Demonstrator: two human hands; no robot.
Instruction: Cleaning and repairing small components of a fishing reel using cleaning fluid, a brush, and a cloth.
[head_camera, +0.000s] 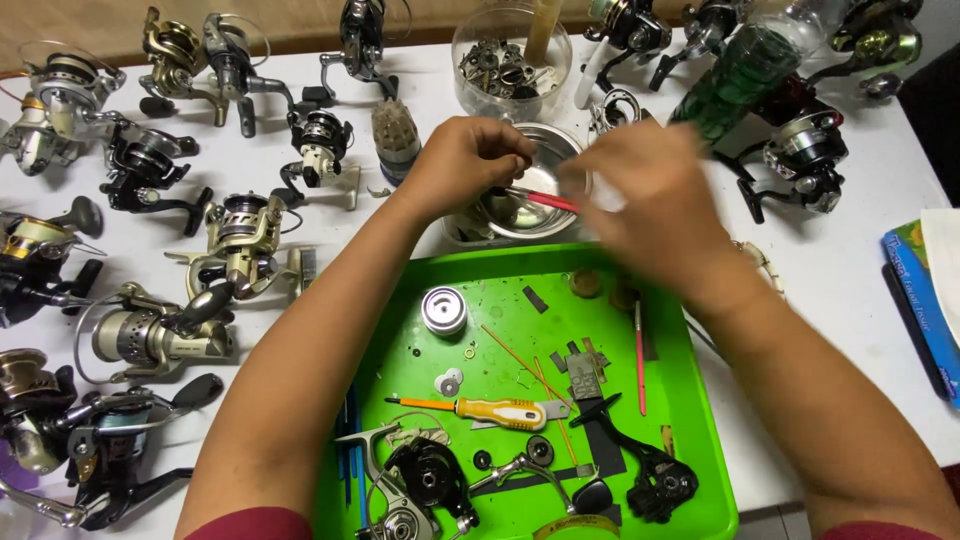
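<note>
Both hands (560, 185); brush (545, 199) seemingly crosswise

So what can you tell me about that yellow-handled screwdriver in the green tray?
The screwdriver lies flat on the green tray, near its middle, pointing left. Its chunky yellow handle, plastic by the look, has pale patches; an orange collar and a thin dark shaft run out to the left. Neither hand touches it. A partly stripped fishing reel lies just below it, small washers just above.
</note>
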